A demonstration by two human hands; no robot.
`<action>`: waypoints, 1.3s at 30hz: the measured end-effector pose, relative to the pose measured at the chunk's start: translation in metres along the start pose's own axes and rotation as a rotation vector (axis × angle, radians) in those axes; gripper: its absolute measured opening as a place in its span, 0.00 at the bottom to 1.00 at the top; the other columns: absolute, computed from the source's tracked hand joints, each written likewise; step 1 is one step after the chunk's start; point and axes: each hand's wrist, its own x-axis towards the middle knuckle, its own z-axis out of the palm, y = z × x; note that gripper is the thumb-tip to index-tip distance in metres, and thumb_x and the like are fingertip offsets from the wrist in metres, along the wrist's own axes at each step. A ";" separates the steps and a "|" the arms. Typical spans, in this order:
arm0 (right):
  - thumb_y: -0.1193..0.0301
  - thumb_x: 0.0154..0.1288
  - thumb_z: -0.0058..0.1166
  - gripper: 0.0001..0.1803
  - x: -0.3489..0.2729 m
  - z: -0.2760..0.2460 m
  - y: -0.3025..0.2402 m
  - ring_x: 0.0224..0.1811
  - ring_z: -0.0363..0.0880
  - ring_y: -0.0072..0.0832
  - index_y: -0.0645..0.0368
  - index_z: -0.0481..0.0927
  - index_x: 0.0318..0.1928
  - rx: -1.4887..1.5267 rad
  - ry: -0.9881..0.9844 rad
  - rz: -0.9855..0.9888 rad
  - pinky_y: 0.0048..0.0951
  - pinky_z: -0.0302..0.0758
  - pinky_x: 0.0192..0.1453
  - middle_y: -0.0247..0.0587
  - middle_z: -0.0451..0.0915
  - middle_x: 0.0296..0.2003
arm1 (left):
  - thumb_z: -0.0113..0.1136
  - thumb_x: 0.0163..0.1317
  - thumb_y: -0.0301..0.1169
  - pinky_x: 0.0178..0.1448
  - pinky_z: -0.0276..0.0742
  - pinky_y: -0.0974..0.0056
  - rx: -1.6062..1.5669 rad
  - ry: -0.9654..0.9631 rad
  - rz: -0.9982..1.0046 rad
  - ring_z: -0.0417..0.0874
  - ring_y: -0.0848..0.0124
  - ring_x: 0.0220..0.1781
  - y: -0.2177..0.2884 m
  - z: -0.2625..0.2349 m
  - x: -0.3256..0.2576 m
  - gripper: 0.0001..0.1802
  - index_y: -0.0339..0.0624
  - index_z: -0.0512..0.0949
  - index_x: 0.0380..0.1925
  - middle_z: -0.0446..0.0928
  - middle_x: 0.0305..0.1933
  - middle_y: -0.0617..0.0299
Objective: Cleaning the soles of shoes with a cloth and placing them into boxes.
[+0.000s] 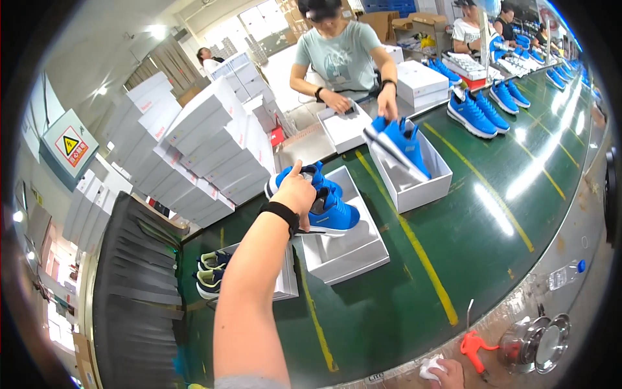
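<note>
My left hand (297,194), with a black band at the wrist, is closed on a pair of blue sneakers (335,215) with white soles. The pair is over the left side of an open white shoebox (350,264) on the green conveyor belt. Part of the shoes is hidden behind my hand. Low at the right, my right hand (449,375) rests by the near ledge, its fingers closed on a crumpled piece of white paper or cloth (431,367). Only part of that hand shows. Dark sneakers (210,280) with pale linings sit in another box beyond my left forearm.
Across the belt (466,259), a co-worker (340,58) holds blue sneakers (403,148) over an open box (422,188). White shoeboxes (214,136) stand stacked at the left. A red air blow gun (476,350), metal tins (538,340) and a bottle (565,275) lie along the near ledge.
</note>
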 end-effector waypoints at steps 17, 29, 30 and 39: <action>0.80 0.54 0.50 0.20 -0.033 -0.055 -0.017 0.55 0.67 0.47 0.60 0.71 0.50 0.323 0.256 0.056 0.39 0.63 0.61 0.50 0.71 0.50 | 0.49 0.62 0.55 0.61 0.68 0.61 -2.976 0.206 -0.019 0.73 0.64 0.58 0.246 0.041 -0.254 0.34 0.37 0.68 0.56 0.72 0.58 0.57; 0.77 0.52 0.51 0.18 -0.064 -0.069 -0.098 0.54 0.71 0.40 0.51 0.74 0.45 0.262 -0.162 -0.417 0.37 0.70 0.55 0.44 0.71 0.52 | 0.48 0.61 0.52 0.63 0.67 0.51 -3.476 -0.310 -0.559 0.73 0.59 0.57 0.495 0.082 -0.340 0.28 0.42 0.71 0.53 0.73 0.56 0.57; 0.75 0.52 0.51 0.17 -0.067 -0.057 -0.094 0.54 0.71 0.40 0.50 0.74 0.44 0.215 -0.134 -0.482 0.38 0.70 0.55 0.43 0.71 0.51 | 0.48 0.62 0.51 0.63 0.67 0.51 -3.422 -0.248 -0.554 0.73 0.59 0.58 0.498 0.088 -0.346 0.28 0.42 0.71 0.53 0.72 0.56 0.57; 0.74 0.53 0.47 0.14 -0.030 -0.021 -0.053 0.46 0.73 0.35 0.50 0.78 0.41 -0.147 -0.114 -0.131 0.37 0.68 0.52 0.41 0.75 0.45 | 0.46 0.62 0.51 0.64 0.65 0.51 -3.480 -0.128 -0.411 0.70 0.57 0.60 0.508 0.087 -0.348 0.30 0.40 0.69 0.56 0.70 0.59 0.54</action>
